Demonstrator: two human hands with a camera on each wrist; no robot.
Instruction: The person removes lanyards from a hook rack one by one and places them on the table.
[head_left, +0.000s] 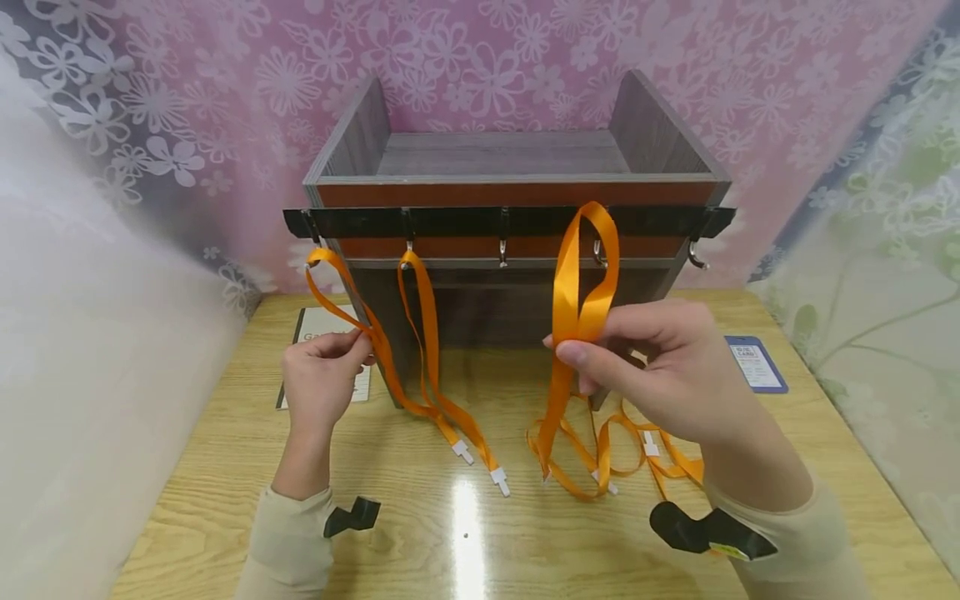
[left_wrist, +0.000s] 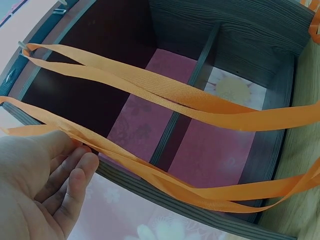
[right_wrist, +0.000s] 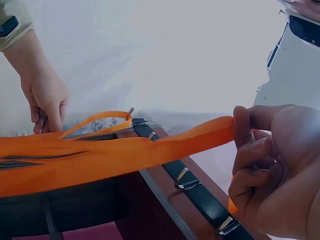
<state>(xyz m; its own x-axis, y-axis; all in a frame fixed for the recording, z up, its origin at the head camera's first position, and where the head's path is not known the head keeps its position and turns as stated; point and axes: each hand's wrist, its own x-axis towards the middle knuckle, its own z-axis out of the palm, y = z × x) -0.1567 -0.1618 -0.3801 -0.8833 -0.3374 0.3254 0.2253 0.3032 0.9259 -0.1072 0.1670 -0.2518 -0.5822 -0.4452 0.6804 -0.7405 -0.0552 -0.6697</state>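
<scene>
My left hand [head_left: 321, 375] pinches an orange lanyard [head_left: 384, 354] below its loop, which hangs on the leftmost hook of a black hook rail [head_left: 457, 222]. Beside it, a second orange lanyard [head_left: 429, 321] hangs from the second hook, and the white clips of both lie on the table. With thumb and fingers, my right hand [head_left: 667, 367] holds up a third orange lanyard [head_left: 566, 292]; its loop overlaps the rail near the fourth hook [head_left: 598, 252] in the head view. The left wrist view shows my left fingertips [left_wrist: 82, 150] at the strap's edge.
The rail is fixed across a grey wooden shelf unit [head_left: 510, 154]. Bare hooks show at the middle [head_left: 503, 252] and far right [head_left: 697, 255]. Loose orange lanyards [head_left: 607, 458] lie below my right hand. A blue card holder [head_left: 756, 364] is at the right, a booklet [head_left: 363, 385] behind my left hand.
</scene>
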